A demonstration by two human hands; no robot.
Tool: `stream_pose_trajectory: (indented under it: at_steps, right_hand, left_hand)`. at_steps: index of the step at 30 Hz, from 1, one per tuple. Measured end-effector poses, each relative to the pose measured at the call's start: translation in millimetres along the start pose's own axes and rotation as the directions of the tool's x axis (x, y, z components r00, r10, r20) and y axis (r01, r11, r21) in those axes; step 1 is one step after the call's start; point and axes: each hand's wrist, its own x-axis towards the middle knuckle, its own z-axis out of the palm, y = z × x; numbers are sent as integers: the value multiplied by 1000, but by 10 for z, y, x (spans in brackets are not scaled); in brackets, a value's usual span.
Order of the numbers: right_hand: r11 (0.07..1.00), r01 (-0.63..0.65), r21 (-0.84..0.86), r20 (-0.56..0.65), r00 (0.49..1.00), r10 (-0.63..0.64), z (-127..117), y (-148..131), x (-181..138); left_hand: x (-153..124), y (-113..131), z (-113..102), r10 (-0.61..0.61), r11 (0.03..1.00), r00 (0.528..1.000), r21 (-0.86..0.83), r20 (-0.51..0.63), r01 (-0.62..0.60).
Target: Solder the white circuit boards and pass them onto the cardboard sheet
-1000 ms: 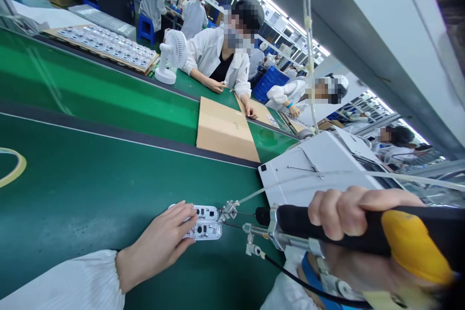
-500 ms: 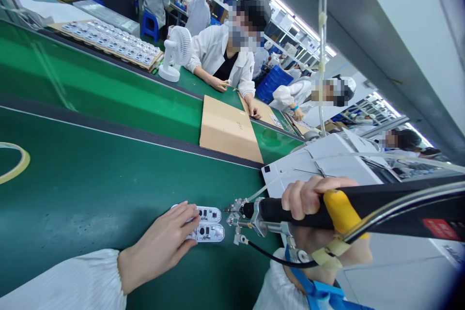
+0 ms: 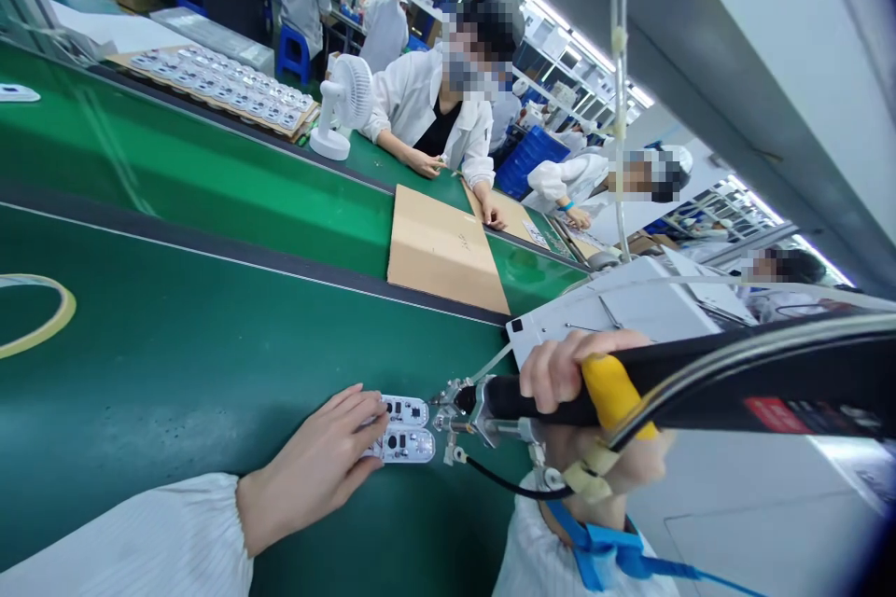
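Two white oval plastic housings with small circuit boards [image 3: 409, 446] lie side by side on the green bench. My left hand [image 3: 315, 457] rests over their left ends, fingers on top and thumb along the near edge, pinning them down. A black electric screwdriver [image 3: 672, 382] with a yellow lever, a metal nozzle head and hoses is in my right hand [image 3: 560, 373], whose fingers wrap round its body. It lies almost level, its tip just right of the housings' ends, around the upper one. Whether the tip touches the housing, I cannot tell.
A yellow tape roll [image 3: 66, 312] lies at the left. Beyond the bench runs a green conveyor [image 3: 210, 173], with a cardboard sheet [image 3: 448, 247] across it. A white machine [image 3: 553, 322] stands at the right. Co-workers [image 3: 434, 103] sit opposite, near a white fan [image 3: 343, 103].
The screwdriver and my right hand have shifted slightly left, towards the housings. My left hand stays on them. A white piece has come into view on the conveyor at far left.
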Motion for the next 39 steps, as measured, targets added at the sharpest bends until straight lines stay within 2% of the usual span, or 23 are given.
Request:
stream_pose_trajectory:
  at_steps: [4,7,9,12,14,19,29,33,36,39]
  right_hand:
    - [993,102,-52,-98,990,-107,45,-248,61]
    - [986,123,-115,-180,973,-142,108,-367,91]
    - [989,119,-83,-121,984,-129,130,-331,87]
    - [994,112,4,32,993,-112,117,-170,50]
    - [998,62,18,71,995,-64,102,-79,23]
    - [999,-5,49,70,998,2,121,-39,2]
    - [998,-8,57,75,997,3,135,3,37]
    - [997,-6,76,123,992,-3,240,42,8]
    - [998,-15,55,69,998,11,313,32,-9]
    - [999,-3,33,17,1000,3,218,-57,-4]
  left_hand:
    - [2,5,-8,7,1000,1000,-21,-14,-7]
    - [10,15,-18,4,1000,1000,-28,-12,-4]
    - [15,20,-22,-1,999,1000,-36,-10,1]
    - [18,25,-24,-7,999,1000,-47,-5,7]
    - [17,28,-23,-8,998,1000,-58,-12,7]
    - [18,33,-15,-11,998,1000,-59,-27,10]
    - [6,26,14,-12,997,999,-75,-52,8]
    - [10,19,8,-11,997,999,-76,-40,8]
    - [14,15,-2,-13,998,999,-70,-30,11]
    - [22,15,-20,-12,998,1000,-63,2,13]
